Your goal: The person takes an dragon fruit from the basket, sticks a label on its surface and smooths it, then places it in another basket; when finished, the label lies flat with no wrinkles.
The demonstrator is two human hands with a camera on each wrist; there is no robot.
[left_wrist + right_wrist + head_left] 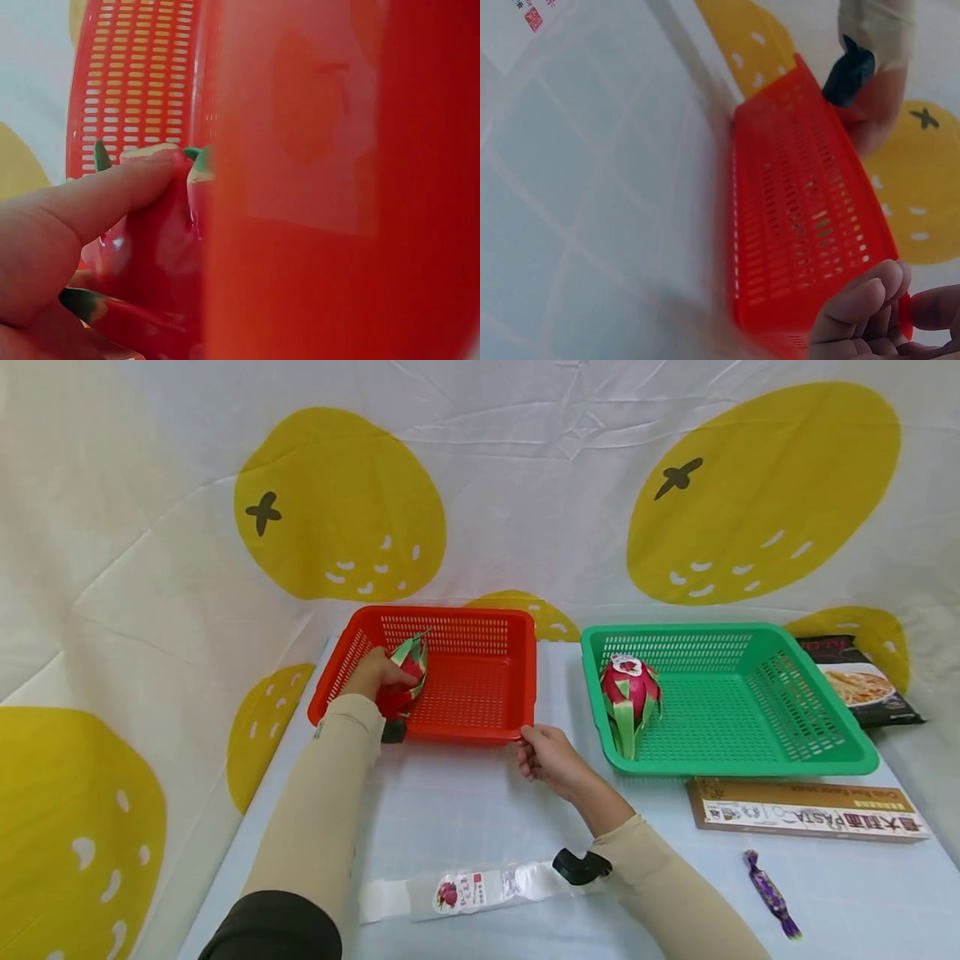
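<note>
Red-and-green glossy dragon fruit [150,255] sits in the left hand [375,675], gripped between thumb and fingers, inside the red slotted plastic basket [472,687] whose corner the right hand [551,762] pinches; slick skin could slip that grip, or a right-hand tug tip the basket.
</note>
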